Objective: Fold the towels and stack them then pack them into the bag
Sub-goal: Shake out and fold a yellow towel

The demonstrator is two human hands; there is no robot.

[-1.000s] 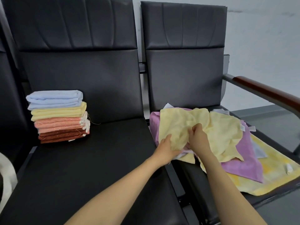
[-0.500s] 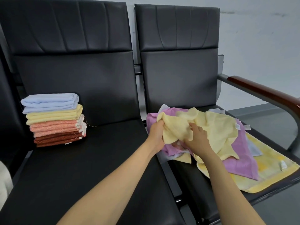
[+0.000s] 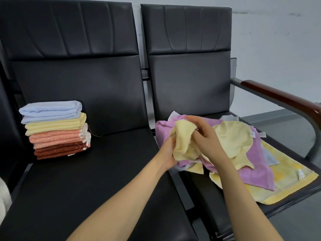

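- Black padded seats stand in a row against a pale wall, with a wood-topped armrest at the far right.
- Left seat: folded stack at the rear left, blue on top and rust-brown at the bottom.
- Right seat: loose pile, with a purple towel over a patterned yellow towel.
- Pale yellow towel: on top of the pile, with its near end bunched and lifted.
- Left hand: grips the bunch from below, partly hidden by cloth.
- Right hand: pinches the same fold from above.

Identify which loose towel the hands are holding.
The pale yellow towel, gripped by the left hand and right hand; the purple towel lies underneath.
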